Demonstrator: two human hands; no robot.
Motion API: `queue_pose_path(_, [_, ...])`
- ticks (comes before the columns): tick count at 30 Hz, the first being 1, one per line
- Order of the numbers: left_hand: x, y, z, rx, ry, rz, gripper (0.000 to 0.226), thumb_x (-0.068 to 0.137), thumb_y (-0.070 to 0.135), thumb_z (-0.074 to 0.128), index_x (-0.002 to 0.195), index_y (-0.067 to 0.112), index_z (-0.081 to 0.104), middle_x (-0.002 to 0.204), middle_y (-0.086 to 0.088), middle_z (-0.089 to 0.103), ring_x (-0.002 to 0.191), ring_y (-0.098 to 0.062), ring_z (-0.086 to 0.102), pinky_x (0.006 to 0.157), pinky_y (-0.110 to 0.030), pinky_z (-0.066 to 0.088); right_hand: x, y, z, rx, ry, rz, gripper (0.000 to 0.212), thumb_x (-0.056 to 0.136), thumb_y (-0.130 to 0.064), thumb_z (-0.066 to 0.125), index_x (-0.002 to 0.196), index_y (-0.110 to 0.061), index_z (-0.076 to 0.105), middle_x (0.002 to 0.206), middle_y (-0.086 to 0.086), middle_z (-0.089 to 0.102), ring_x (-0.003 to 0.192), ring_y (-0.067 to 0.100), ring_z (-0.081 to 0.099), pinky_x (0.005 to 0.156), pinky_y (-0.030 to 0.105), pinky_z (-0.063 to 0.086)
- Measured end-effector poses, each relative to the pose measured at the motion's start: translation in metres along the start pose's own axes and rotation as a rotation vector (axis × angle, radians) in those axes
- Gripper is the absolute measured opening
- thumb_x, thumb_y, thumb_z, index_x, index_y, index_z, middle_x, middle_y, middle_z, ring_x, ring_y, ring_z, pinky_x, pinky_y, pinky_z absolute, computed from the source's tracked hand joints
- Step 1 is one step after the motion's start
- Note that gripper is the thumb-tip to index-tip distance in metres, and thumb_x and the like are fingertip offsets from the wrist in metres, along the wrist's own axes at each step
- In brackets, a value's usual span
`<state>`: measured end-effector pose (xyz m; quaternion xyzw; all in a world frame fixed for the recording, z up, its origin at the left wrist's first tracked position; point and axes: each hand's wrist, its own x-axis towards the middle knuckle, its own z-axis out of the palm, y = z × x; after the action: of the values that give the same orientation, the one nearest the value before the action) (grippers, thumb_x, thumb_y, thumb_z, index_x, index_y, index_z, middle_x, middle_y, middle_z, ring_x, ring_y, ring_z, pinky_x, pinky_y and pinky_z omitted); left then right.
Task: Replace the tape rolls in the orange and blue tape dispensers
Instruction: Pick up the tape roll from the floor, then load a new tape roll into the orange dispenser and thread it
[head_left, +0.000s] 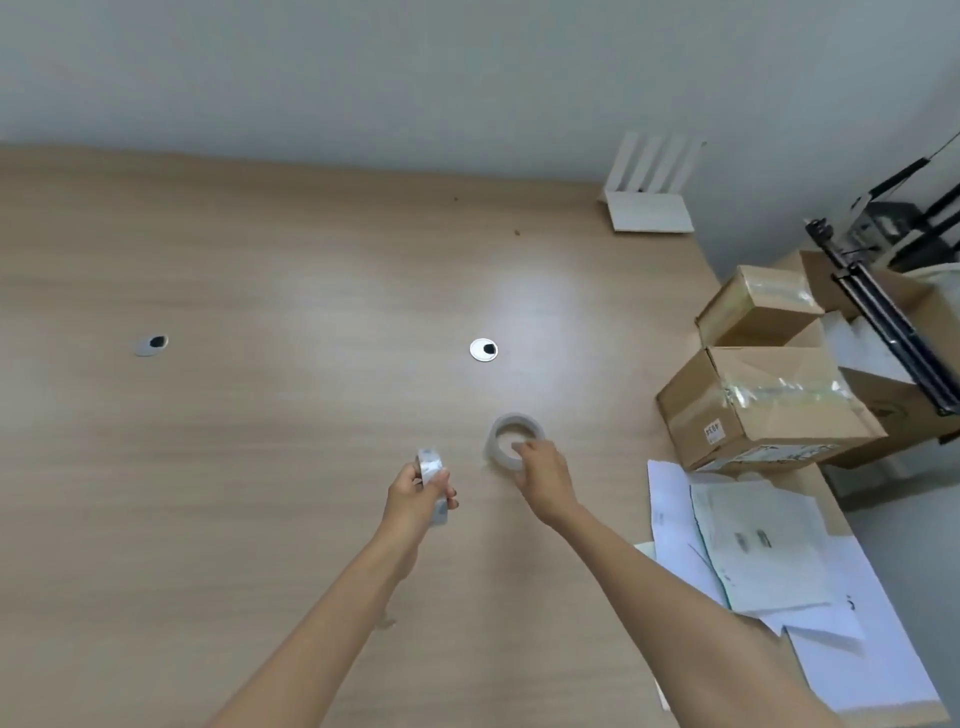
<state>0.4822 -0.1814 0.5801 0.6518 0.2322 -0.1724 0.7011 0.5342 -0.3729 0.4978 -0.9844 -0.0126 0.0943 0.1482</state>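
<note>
My left hand holds a clear tape roll upright on its edge, a little above the wooden desk. A second clear tape roll rests tilted on the desk to the right of it. My right hand grips that second roll at its near rim with the fingertips. No orange or blue tape dispenser is in view.
Two round cable holes sit in the desk. A white router stands at the back right. Taped cardboard boxes and a black tripod crowd the right edge, with loose papers in front of them.
</note>
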Motion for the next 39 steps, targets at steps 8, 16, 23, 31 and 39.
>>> queue_pose_path(8, [0.036,-0.005,0.004,0.069,0.058,-0.021,0.015,0.096,0.012,0.048,0.081,0.012,0.045,0.068,-0.002,0.051,0.056,-0.016,0.05,0.058,-0.023,0.04,0.028,0.011,0.038,-0.233,-0.086,-0.053,0.023,0.077,0.0,0.057,0.097,-0.011,0.06,0.1,0.011,0.059,0.102,0.033,0.053,0.085,0.041,0.036])
queue_pose_path(16, [0.034,0.007,0.017,0.087,0.041,-0.012,0.015,0.097,0.014,0.048,0.082,0.013,0.045,0.069,-0.001,0.053,0.055,-0.012,0.052,0.057,-0.019,0.041,0.009,0.008,0.002,0.41,0.065,0.112,0.004,0.091,-0.014,0.056,0.091,-0.013,0.06,0.082,-0.007,0.064,0.084,0.018,0.06,0.081,0.034,0.033])
queue_pose_path(23, [0.009,0.033,0.013,0.109,-0.039,0.06,0.005,0.096,0.011,0.051,0.096,0.008,0.047,0.074,0.0,0.061,0.057,-0.006,0.059,0.058,-0.017,0.043,-0.04,-0.026,-0.072,1.241,-0.059,0.163,0.015,0.099,-0.013,0.045,0.102,0.001,0.048,0.08,0.01,0.073,0.08,0.015,0.071,0.077,0.027,0.048])
queue_pose_path(31, [-0.006,0.044,-0.024,0.123,-0.141,0.121,0.007,0.095,0.014,0.053,0.099,0.009,0.053,0.083,0.005,0.073,0.066,-0.004,0.069,0.067,-0.023,0.048,-0.065,-0.079,-0.085,1.277,-0.064,0.121,0.02,0.097,-0.017,0.052,0.107,-0.001,0.049,0.08,0.009,0.07,0.079,0.015,0.069,0.075,0.022,0.051])
queue_pose_path(39, [-0.031,0.047,-0.109,0.167,-0.249,0.143,0.005,0.095,0.015,0.052,0.097,0.011,0.051,0.081,0.005,0.069,0.062,-0.005,0.067,0.062,-0.021,0.045,-0.099,-0.161,-0.069,1.254,0.058,0.195,0.019,0.091,-0.009,0.059,0.107,-0.004,0.051,0.084,0.006,0.074,0.073,0.014,0.068,0.066,0.013,0.049])
